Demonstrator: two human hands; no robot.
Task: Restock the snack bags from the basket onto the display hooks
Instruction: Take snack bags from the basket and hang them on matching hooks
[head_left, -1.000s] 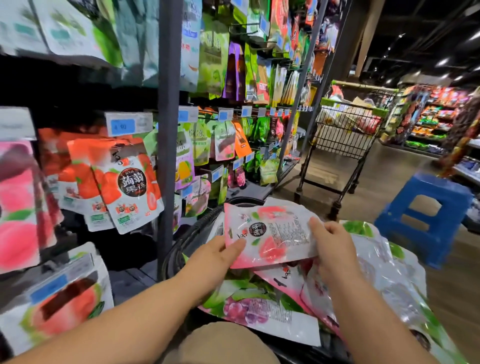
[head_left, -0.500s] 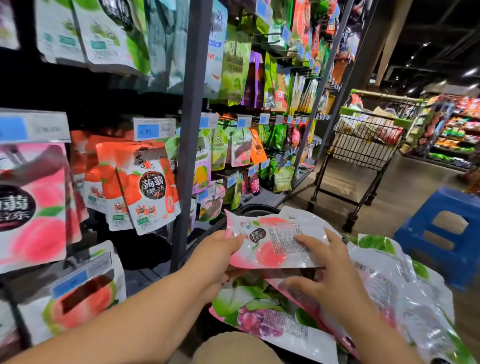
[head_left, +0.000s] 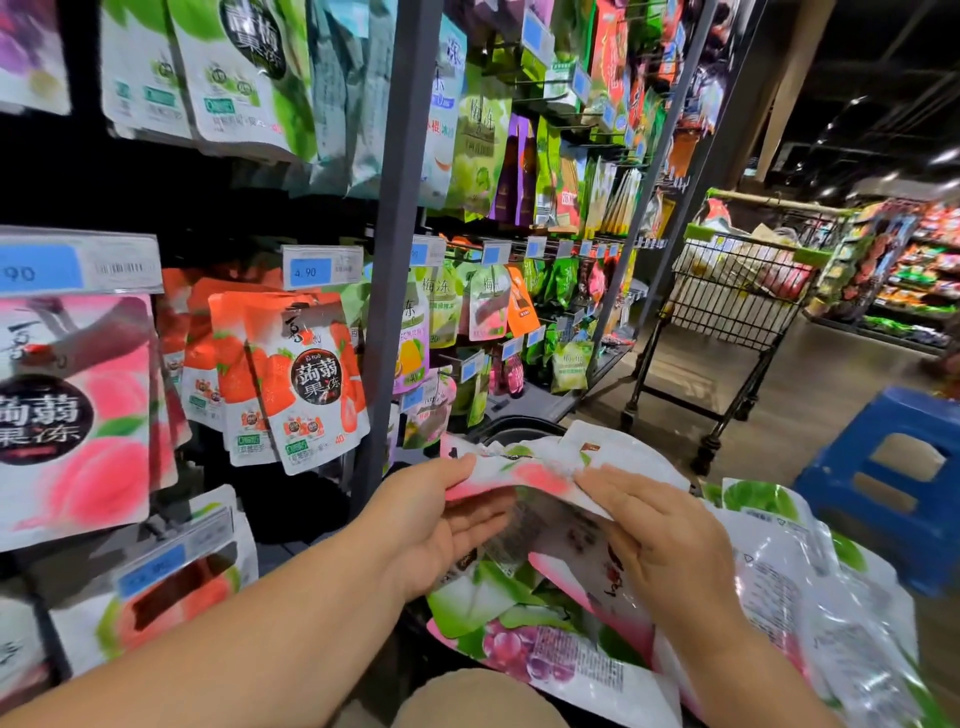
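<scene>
A pink-and-white peach snack bag (head_left: 535, 470) is held flat over the basket by both hands. My left hand (head_left: 441, 525) grips its left edge, thumb on top and fingers underneath. My right hand (head_left: 654, 540) pinches its right side, fingers lying across the top. Under it the black basket (head_left: 511, 434) holds several more bags, among them a green-and-purple grape bag (head_left: 524, 644) and shiny white bags (head_left: 789, 582) at the right. On the display hooks to the left hang peach bags (head_left: 72, 410) and strawberry bags (head_left: 306, 374) below blue price tags (head_left: 311, 270).
A grey shelf upright (head_left: 400, 249) stands between the hook bays. Further hanging bags (head_left: 483, 150) fill the racks down the aisle. A wire shopping cart (head_left: 737, 291) stands ahead on the right, and a blue plastic stool (head_left: 883, 478) sits close on the right.
The view has swung up and left toward the hooks. The peach bag has tipped from facing me to lying nearly flat, and my right hand's fingers have moved on top of it.
</scene>
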